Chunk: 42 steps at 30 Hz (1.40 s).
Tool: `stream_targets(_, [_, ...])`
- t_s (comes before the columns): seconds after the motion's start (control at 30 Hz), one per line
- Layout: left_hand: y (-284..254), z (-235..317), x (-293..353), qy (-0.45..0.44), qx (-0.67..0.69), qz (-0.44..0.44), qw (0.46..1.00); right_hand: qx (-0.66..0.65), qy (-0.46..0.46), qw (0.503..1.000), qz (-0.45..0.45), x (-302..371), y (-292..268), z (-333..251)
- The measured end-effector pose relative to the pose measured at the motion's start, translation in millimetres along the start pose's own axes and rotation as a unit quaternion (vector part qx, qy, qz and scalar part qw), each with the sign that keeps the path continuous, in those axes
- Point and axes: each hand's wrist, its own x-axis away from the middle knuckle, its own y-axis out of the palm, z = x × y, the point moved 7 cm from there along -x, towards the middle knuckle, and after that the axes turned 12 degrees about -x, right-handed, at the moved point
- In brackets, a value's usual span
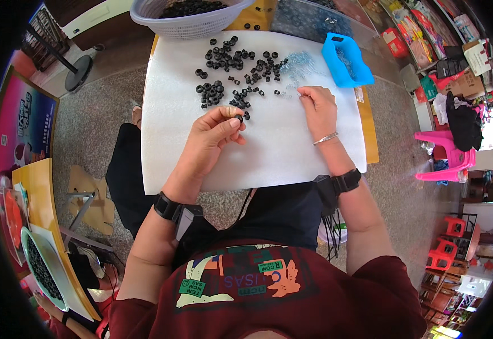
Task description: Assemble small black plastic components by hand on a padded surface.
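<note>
My left hand (215, 135) pinches a small round black part (238, 118) between thumb and fingertips, over the white foam sheet (274, 158). Just beyond it lie loose black parts (239, 100), some ring-shaped and some smaller. To the right, my right hand (321, 110) is closed, thumb and forefinger pressed together near the sheet. Whatever its fingertips hold is too small to make out. Past that hand spreads a pile of tiny clear pieces (300, 65). A bright blue scoop-like bin (337, 76) with more clear pieces stands at the sheet's far right.
A pale purple basket (192, 25) of black parts sits at the far edge, beside a clear plastic tub (311, 22). At left, a green basin (29, 237) of black parts rests on another table, near a co-worker's hand (48, 308). Pink stools (444, 138) stand right.
</note>
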Motion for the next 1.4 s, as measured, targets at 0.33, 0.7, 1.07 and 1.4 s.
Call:
stream_targets(0.33, [-2, -4, -3, 0.002, -0.002, -0.005, 1.0, -0.056, -0.009, 0.984, 0.167, 15, -52, -32])
stream_targets(0.7, [1, 0, -6, 0.023, -0.029, -0.002, 0.999, -0.023, 0.252, 0.965, 0.062, 201, -45, -42])
stream_targets(1.07, [-1, -5, -2, 0.017, -0.04, 0.002, 0.999, 0.113, -0.068, 0.855, -0.502, 197, 85, -82])
stream_targets(1.4, [-3, -3, -3, 0.005, -0.035, 0.002, 0.999, -0.155, 0.078, 0.893, -0.416, 165, 48, -90])
